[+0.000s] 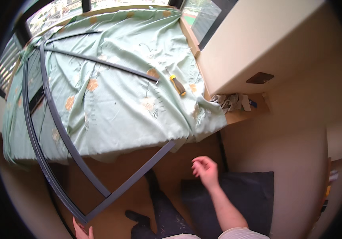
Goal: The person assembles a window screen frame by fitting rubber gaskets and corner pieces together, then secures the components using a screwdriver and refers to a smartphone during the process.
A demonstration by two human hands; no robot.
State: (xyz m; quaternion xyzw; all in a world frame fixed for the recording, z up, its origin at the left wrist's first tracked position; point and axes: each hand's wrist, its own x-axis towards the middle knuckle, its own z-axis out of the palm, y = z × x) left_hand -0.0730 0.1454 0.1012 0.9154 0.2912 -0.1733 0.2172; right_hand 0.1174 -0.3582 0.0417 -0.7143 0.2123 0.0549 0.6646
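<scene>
- Down at the frame's (59, 131) nearest corner, my left hand (82, 230) grips it.
- Right of that frame, my right hand (205, 169) hangs open, holding nothing.
- Beyond the frame's far rails, a screwdriver (177, 85) lies on the green sheet (119, 99).

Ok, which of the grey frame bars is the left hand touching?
The outermost curved bar, at its bottom corner, by the left hand. The inner bar and loose diagonal bar lie untouched.

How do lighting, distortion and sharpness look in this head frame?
Head view: daylight from the windows lights the pale green floral cloth evenly; the floor below is dimmer. Fisheye bends the dark grey metal frame and blackens the corners. The right hand looks slightly motion-blurred; the left hand is cut by the lower edge.
</scene>
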